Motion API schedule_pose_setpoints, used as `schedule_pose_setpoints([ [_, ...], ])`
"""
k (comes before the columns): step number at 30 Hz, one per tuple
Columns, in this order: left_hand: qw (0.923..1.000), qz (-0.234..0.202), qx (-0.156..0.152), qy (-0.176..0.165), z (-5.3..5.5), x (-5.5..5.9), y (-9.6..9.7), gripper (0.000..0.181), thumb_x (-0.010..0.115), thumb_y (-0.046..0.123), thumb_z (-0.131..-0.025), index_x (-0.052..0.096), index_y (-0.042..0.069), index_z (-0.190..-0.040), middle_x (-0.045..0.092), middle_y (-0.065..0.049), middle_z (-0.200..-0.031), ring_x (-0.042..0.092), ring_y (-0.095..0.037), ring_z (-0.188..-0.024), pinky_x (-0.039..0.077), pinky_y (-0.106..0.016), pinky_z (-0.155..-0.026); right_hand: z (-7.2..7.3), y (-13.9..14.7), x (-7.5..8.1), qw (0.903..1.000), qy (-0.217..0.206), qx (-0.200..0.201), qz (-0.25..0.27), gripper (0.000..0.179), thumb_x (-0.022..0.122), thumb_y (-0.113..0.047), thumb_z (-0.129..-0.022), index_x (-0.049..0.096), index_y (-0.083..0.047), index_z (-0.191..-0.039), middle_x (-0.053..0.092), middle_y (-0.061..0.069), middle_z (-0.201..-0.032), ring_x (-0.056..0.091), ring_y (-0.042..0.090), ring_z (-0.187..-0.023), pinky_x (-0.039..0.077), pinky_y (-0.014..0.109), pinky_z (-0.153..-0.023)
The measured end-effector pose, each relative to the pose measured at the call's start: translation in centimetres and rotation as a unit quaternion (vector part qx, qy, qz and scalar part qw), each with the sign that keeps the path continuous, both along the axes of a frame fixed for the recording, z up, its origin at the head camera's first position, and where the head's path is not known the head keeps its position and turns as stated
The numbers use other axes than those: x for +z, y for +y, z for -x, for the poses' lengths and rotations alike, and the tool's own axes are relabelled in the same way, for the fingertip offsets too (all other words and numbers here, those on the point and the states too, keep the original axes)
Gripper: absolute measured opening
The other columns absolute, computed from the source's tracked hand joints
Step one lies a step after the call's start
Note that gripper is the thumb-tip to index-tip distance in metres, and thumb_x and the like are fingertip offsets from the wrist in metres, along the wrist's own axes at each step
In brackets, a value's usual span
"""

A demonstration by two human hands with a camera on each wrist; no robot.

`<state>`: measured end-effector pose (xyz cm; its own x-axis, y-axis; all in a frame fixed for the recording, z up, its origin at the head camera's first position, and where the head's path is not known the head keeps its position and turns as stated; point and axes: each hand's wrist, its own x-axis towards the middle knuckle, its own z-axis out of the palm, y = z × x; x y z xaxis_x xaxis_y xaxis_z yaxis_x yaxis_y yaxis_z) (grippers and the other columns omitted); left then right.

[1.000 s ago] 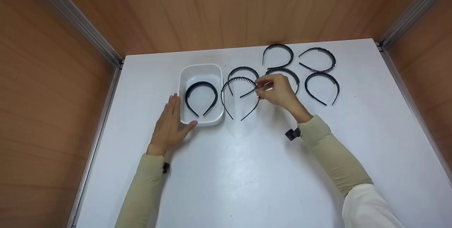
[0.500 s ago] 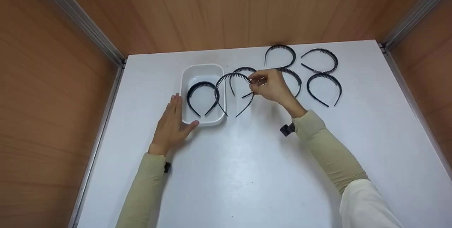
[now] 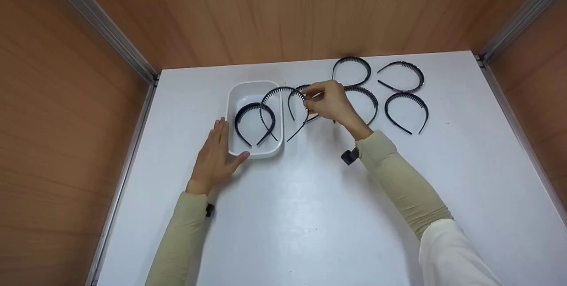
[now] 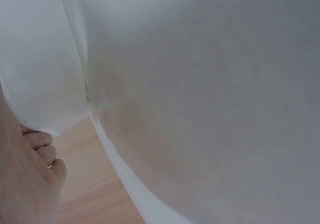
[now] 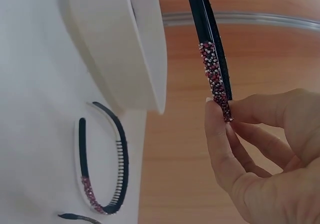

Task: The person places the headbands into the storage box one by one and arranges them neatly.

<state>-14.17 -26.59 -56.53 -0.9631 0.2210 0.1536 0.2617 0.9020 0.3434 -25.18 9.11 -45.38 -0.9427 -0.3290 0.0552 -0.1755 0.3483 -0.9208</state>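
My right hand [image 3: 330,102] pinches a black toothed headband [image 3: 283,88] between thumb and fingers, raised over the right rim of a white plastic tub [image 3: 232,93]. Red and pale beads coat part of this headband [image 5: 214,71] in the right wrist view. Inside the tub lies another black headband [image 3: 254,105]. My left hand [image 3: 210,164] rests along the tub's left wall with straight fingers, its thumb at the near corner. In the left wrist view, the fingers [image 4: 46,151] lie against the white tub wall [image 4: 40,84].
Several more black headbands lie on the white table [image 3: 301,215]: one headband [image 3: 290,106] right beside the tub, others such as this headband [image 3: 414,94] farther right. Wooden panels [image 3: 283,16] stand behind and at both sides.
My right hand has moved left and slightly away from me, bringing the pinched headband from beside the tub to over its right rim. My left hand stays against the tub.
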Motion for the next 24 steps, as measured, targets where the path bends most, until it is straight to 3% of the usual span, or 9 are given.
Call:
schedule_pose_setpoints([
  [16, 0.9999, 0.008, -0.002, 0.008, -0.2, 0.0, 0.0, 0.110, 0.059, 0.069, -0.100, 0.013, -0.003, -0.169, 0.013, -0.021, -0.178, 0.011, -0.035, -0.167, 0.017, -0.050, -0.136, 1.4, -2.7, 0.8, 0.9994, -0.018, 0.008, -0.029, 0.026, 0.074, 0.002, -0.094, 0.079, 0.002, -0.120, 0.076, 0.016, -0.109, 0.078, 0.021, -0.088, 0.067, 0.026, -0.073],
  [24, 0.9998, 0.017, -0.004, 0.002, -0.1, 0.3, 0.1, 0.109, 0.058, 0.068, -0.101, 0.012, -0.004, -0.169, 0.013, -0.022, -0.178, 0.010, -0.034, -0.167, 0.014, -0.047, -0.137, 2.1, -4.2, 0.4, 0.9989, -0.021, 0.005, -0.042, 0.026, 0.074, -0.001, -0.094, 0.080, 0.000, -0.120, 0.075, 0.015, -0.106, 0.076, 0.019, -0.086, 0.066, 0.024, -0.072],
])
